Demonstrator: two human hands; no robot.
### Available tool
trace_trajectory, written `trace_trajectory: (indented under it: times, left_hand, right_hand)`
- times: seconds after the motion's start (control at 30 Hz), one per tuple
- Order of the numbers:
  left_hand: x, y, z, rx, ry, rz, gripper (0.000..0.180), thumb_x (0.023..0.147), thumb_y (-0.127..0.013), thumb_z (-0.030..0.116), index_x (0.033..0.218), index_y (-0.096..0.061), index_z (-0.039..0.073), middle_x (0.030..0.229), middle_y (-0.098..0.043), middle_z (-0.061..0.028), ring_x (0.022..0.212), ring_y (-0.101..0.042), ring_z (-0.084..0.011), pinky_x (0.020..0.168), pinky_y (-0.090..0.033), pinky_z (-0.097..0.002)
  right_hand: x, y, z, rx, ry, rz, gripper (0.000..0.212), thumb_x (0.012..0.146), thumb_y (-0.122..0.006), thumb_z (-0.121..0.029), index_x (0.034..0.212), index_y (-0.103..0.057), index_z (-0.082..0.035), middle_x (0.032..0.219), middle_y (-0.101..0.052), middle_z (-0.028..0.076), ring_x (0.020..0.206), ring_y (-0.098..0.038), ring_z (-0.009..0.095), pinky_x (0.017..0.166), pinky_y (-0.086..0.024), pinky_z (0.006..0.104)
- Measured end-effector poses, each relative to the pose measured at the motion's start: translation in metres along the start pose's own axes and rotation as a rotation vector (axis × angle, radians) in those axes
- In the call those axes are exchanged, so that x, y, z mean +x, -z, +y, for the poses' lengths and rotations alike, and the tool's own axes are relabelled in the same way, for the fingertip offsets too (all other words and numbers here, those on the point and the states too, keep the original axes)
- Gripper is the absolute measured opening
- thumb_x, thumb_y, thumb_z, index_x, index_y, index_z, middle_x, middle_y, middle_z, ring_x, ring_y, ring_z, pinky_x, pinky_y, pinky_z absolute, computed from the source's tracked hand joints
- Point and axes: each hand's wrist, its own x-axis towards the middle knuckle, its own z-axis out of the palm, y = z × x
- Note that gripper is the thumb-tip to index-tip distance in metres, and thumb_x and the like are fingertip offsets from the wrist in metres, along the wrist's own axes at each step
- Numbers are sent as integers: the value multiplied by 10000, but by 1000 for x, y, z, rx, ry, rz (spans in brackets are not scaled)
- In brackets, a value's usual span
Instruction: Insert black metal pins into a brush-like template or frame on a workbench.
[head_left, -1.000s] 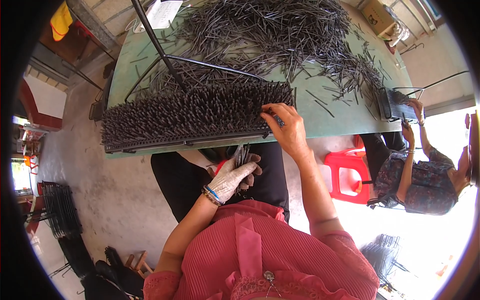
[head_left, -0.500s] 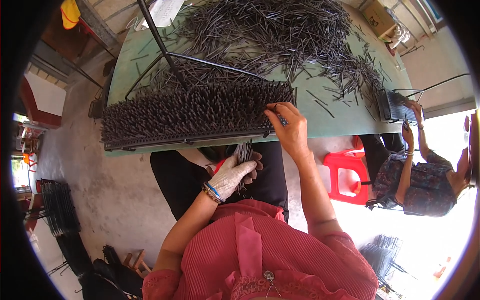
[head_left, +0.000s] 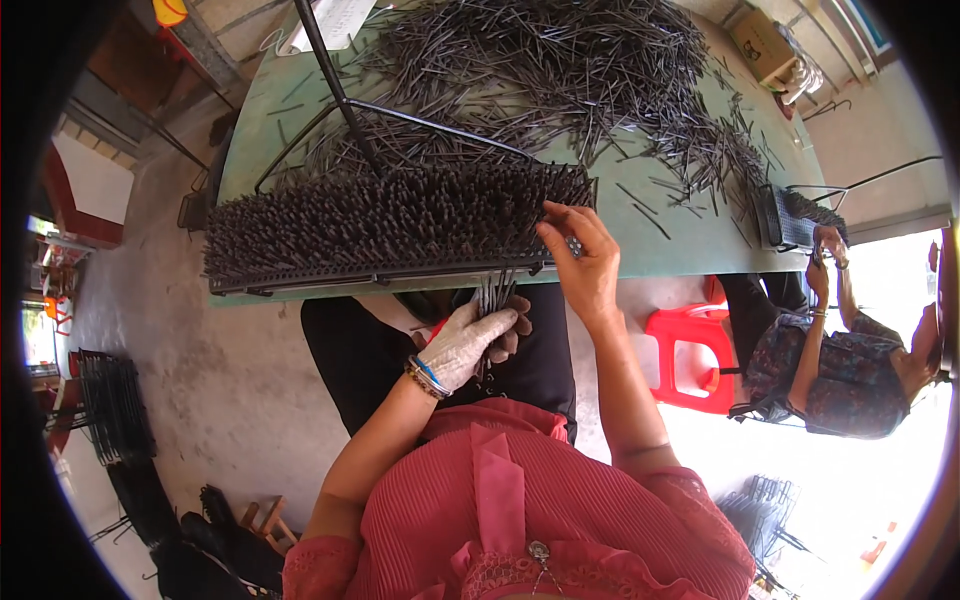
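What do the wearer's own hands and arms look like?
The left hand wears an off-white knitted glove, darker around the fingers, with a blue band and a beaded bracelet at the wrist. The right hand is ungloved. Both sleeves are short, pinkish-red, with lacy texture.

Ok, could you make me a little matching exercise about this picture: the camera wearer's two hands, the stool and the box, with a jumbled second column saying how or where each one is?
1. Left hand
2. Right hand
3. Stool
4. Box

A. Brown, near the far right corner of the table
B. Bare, at the right end of the rack
C. Red, on the floor
D. Gloved, holding dark sticks

Pairs: 1-D, 2-B, 3-C, 4-A
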Motion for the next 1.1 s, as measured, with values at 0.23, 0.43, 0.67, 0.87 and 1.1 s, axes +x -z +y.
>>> trace_trajectory:
  times: [0.23,0.43,0.67,0.87,1.1]
  left_hand:
    - [1,-2,4,-89,6,20,274,982,-523,177,1194,-553,5,944,-663,-82,717,-633,-130,587,-513,-243]
    - [-3,2,-1,-124,84,63,247,988,-523,190,1174,-557,31,896,-641,-71,665,-587,-93,513,-447,-198]
    - [-3,3,-6,-159,90,35,233,987,-533,182,1153,-561,21,887,-616,-47,622,-478,-44,489,-344,-173]
    - [-4,5,-5,-152,64,10,261,989,-524,184,1189,-553,19,930,-641,-74,701,-597,-97,551,-475,-206]
    - [-8,1,1,-94,57,-4,295,1005,-487,231,1216,-534,30,945,-651,-85,696,-620,-115,555,-487,-222]
  right_hand:
    - [-5,-14,17,-82,157,98,393,834,-711,-3,1214,-620,-42,932,-656,91,795,-658,179,724,-540,297]
    - [-9,-18,30,-185,199,92,432,816,-723,22,1230,-622,-48,977,-683,101,858,-677,172,761,-540,290]
    - [-7,-19,31,-233,287,99,409,805,-733,12,1197,-646,-63,972,-693,89,868,-655,205,769,-538,315]
    - [-7,-15,31,-377,401,62,333,787,-738,-22,1114,-685,-64,1053,-681,67,950,-612,232,833,-480,347]
    - [-13,-11,24,-358,436,77,301,789,-709,-28,1088,-689,-61,1076,-667,57,981,-607,249,861,-427,358]
